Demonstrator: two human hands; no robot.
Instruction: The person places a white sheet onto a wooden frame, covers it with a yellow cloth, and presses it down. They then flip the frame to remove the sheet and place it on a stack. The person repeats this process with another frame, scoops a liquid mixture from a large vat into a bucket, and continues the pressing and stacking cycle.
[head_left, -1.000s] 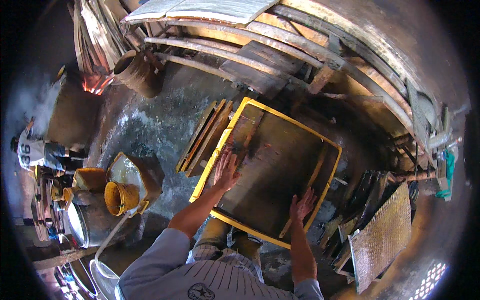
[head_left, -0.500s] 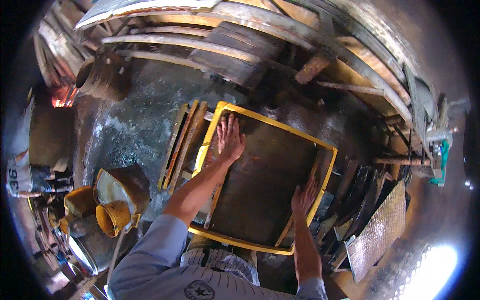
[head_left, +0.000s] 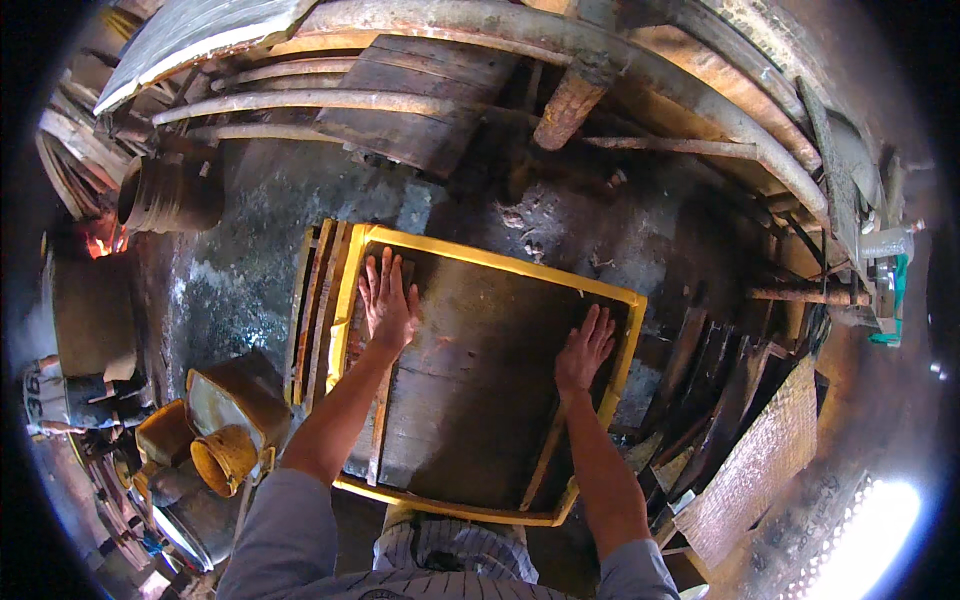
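Observation:
A large rectangular frame with a yellow rim [head_left: 500,260] lies in front of me, with a dark brown, stained panel [head_left: 470,370] inside it. My left hand [head_left: 392,308] lies flat near the far left corner, fingers stretched toward the far rim. Near the right rim is my right hand [head_left: 585,350], its fingers spread slightly. Both palms face down on or just over the panel's side edges; exact contact cannot be told. Neither hand holds anything. Thin wooden strips [head_left: 378,425] run along the panel's sides within the rim.
Wooden slats [head_left: 308,310] stand left of the frame. Yellow-stained containers [head_left: 224,460] sit at lower left. Dark boards and a textured sheet [head_left: 755,455] lean at right. A rusty drum [head_left: 172,192] and glowing fire [head_left: 106,240] are far left; timber beams [head_left: 450,25] cross the back.
The frame appears further left in view, as do my hands. My right hand has moved farther up along the right side, away from me.

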